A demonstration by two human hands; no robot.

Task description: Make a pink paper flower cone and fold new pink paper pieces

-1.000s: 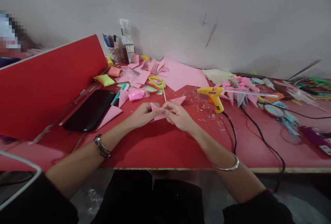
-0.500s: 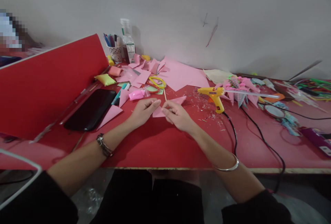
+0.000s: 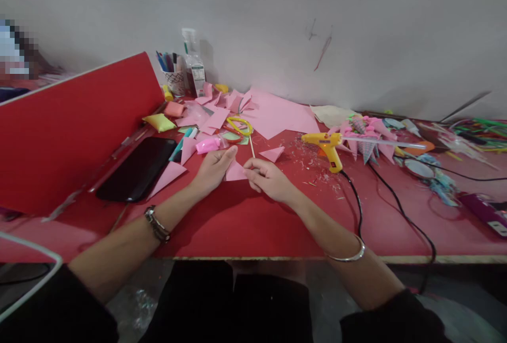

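A piece of pink paper (image 3: 235, 171) is held between my two hands, just above the red table (image 3: 222, 227). My left hand (image 3: 214, 168) grips its left side, thumb pointing up and fingers mostly behind the sheet. With thumb and fingers closed, my right hand (image 3: 267, 178) pinches its right edge. A thin pale stick (image 3: 252, 148) shows just beyond my right fingertips; I cannot tell whether they touch it. Close by lies a pink paper triangle (image 3: 272, 153). Behind my hands are a yellow loop-shaped handle (image 3: 240, 126) and a bright pink packet (image 3: 208, 145).
To the right rests a yellow glue gun (image 3: 327, 149) with a clear glue stick and black cord, among scraps. A black phone (image 3: 137, 169) and a red board (image 3: 79, 132) are at left. Pink sheets (image 3: 273, 113), a pen cup (image 3: 174, 82) and a bottle (image 3: 196, 68) stand or lie along the wall.
My hands have moved slightly apart, the left one shifting left with its thumb raised. More of the held pink paper shows, and the pink triangle beside it is fully visible.
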